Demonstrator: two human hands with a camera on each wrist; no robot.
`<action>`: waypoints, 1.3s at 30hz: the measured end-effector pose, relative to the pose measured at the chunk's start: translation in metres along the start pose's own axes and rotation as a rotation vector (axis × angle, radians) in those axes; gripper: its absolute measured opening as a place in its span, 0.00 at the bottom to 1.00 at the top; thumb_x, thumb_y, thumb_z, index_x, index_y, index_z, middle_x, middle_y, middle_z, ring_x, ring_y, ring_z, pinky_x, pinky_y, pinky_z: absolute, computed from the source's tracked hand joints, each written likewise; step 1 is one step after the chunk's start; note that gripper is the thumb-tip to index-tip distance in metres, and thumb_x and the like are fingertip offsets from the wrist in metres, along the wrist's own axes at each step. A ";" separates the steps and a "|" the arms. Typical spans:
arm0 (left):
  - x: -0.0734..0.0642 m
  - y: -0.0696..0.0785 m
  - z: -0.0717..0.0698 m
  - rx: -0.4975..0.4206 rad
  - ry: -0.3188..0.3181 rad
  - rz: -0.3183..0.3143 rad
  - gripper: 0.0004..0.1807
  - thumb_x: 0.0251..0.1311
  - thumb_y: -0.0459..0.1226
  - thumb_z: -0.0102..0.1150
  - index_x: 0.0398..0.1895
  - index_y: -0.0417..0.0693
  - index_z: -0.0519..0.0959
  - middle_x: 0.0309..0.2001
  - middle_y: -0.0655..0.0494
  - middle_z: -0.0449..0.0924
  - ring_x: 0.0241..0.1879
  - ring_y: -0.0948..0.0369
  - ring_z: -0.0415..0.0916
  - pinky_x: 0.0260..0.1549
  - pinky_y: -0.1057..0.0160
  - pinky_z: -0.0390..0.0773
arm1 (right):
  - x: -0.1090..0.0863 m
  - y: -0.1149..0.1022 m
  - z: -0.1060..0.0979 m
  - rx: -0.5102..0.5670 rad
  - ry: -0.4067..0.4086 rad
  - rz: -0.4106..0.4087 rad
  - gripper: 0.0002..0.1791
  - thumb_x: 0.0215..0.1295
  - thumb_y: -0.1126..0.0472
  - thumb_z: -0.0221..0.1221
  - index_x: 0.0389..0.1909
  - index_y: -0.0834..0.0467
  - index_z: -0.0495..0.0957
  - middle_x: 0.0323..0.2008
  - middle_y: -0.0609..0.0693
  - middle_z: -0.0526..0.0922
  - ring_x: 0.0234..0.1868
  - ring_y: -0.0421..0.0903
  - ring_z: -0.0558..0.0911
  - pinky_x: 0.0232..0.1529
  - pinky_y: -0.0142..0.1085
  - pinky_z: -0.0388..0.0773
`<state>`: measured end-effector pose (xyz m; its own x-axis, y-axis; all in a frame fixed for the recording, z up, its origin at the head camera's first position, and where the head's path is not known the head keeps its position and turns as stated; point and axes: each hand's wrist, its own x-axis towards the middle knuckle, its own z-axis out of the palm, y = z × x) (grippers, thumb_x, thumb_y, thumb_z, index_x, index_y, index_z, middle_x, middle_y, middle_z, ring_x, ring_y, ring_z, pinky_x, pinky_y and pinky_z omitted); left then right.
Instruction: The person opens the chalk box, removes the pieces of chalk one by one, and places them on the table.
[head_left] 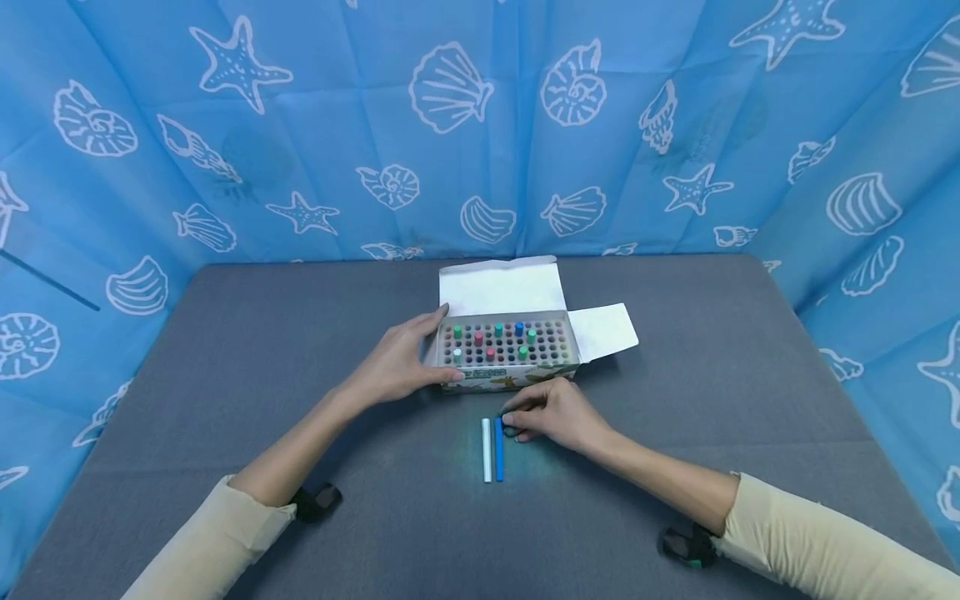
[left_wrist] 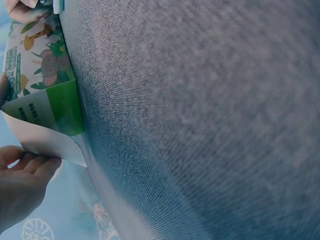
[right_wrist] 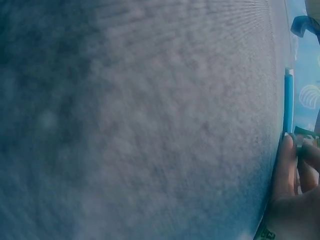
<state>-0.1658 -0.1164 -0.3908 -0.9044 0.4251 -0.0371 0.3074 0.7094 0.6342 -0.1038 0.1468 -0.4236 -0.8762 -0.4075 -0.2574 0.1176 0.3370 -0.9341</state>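
Observation:
A white cardboard box (head_left: 510, 377) with animal pictures stands with its lid raised; inside is a grid of holes holding several coloured sticks, chalk-like. My left hand (head_left: 401, 358) grips the box's left end, thumb along the front. In the left wrist view, the curled fingers (left_wrist: 37, 167) of that hand lie against a white side flap (left_wrist: 42, 137). In front of the box, a white chalk stick (head_left: 487, 450) and a blue chalk stick (head_left: 499, 454) lie side by side. My right hand (head_left: 558, 414) pinches the blue one's far end, fingertips partly hidden.
The raised lid (head_left: 502, 287) leans back behind the box, and another white flap (head_left: 603, 331) sticks out to its right. Grey cloth covers the table (head_left: 315, 308). A blue curtain (head_left: 480, 158) with shell prints hangs behind and along both sides.

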 end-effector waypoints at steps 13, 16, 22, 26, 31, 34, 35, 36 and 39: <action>-0.002 -0.004 0.000 0.008 0.001 -0.001 0.57 0.50 0.51 0.76 0.78 0.44 0.53 0.72 0.38 0.61 0.68 0.44 0.65 0.64 0.45 0.69 | 0.001 -0.019 -0.013 -0.013 -0.089 -0.171 0.12 0.67 0.61 0.64 0.47 0.64 0.84 0.35 0.56 0.88 0.34 0.59 0.87 0.38 0.46 0.86; -0.001 -0.005 0.000 0.010 0.007 0.008 0.57 0.50 0.50 0.76 0.78 0.43 0.53 0.72 0.38 0.62 0.66 0.44 0.66 0.63 0.46 0.70 | 0.000 -0.025 -0.016 -0.023 -0.088 -0.180 0.12 0.67 0.60 0.65 0.46 0.63 0.85 0.37 0.57 0.87 0.34 0.58 0.87 0.38 0.47 0.86; 0.000 -0.004 0.001 0.014 0.011 0.006 0.57 0.50 0.50 0.76 0.78 0.42 0.53 0.72 0.38 0.62 0.65 0.45 0.68 0.62 0.46 0.71 | 0.001 -0.035 -0.028 -0.062 -0.076 -0.250 0.11 0.67 0.62 0.64 0.46 0.64 0.84 0.39 0.59 0.87 0.34 0.56 0.87 0.39 0.51 0.85; 0.000 -0.003 0.001 0.017 0.012 0.006 0.57 0.50 0.50 0.76 0.78 0.43 0.53 0.72 0.38 0.61 0.65 0.44 0.67 0.61 0.46 0.72 | 0.001 -0.040 -0.035 -0.088 -0.054 -0.284 0.10 0.67 0.63 0.64 0.46 0.64 0.84 0.37 0.58 0.87 0.34 0.62 0.86 0.39 0.52 0.84; 0.000 -0.002 0.001 0.014 0.009 0.017 0.57 0.50 0.50 0.76 0.78 0.44 0.53 0.72 0.37 0.61 0.67 0.43 0.65 0.63 0.45 0.70 | 0.000 -0.045 -0.044 -0.123 0.005 -0.301 0.10 0.66 0.63 0.65 0.46 0.62 0.85 0.35 0.53 0.87 0.33 0.59 0.86 0.38 0.50 0.84; 0.000 -0.001 0.001 0.014 0.006 0.022 0.57 0.50 0.51 0.76 0.78 0.44 0.53 0.72 0.37 0.60 0.68 0.42 0.63 0.64 0.44 0.69 | 0.000 -0.047 -0.050 -0.157 0.055 -0.311 0.10 0.65 0.64 0.65 0.45 0.61 0.85 0.35 0.52 0.86 0.32 0.51 0.85 0.36 0.45 0.84; 0.000 -0.001 0.001 0.015 0.006 0.021 0.58 0.50 0.51 0.76 0.78 0.44 0.53 0.72 0.37 0.60 0.68 0.42 0.63 0.64 0.44 0.69 | 0.000 -0.048 -0.053 -0.163 0.068 -0.311 0.10 0.65 0.64 0.65 0.45 0.61 0.85 0.35 0.52 0.86 0.32 0.49 0.85 0.35 0.44 0.84; 0.000 -0.001 0.001 0.015 0.006 0.021 0.58 0.50 0.51 0.76 0.78 0.44 0.53 0.72 0.37 0.60 0.68 0.42 0.63 0.64 0.44 0.69 | 0.001 -0.049 -0.055 -0.166 0.077 -0.313 0.09 0.65 0.64 0.65 0.45 0.61 0.85 0.35 0.53 0.86 0.33 0.48 0.85 0.35 0.43 0.84; 0.000 0.000 0.000 0.018 0.010 0.019 0.58 0.49 0.51 0.76 0.78 0.43 0.53 0.72 0.37 0.60 0.68 0.42 0.63 0.64 0.44 0.68 | 0.003 -0.050 -0.061 -0.169 0.101 -0.307 0.10 0.66 0.64 0.65 0.46 0.61 0.85 0.36 0.53 0.86 0.34 0.47 0.85 0.37 0.45 0.84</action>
<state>-0.1656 -0.1166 -0.3912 -0.9013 0.4327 -0.0174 0.3295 0.7112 0.6210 -0.1409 0.1801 -0.3627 -0.9013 -0.4287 0.0620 -0.2295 0.3512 -0.9077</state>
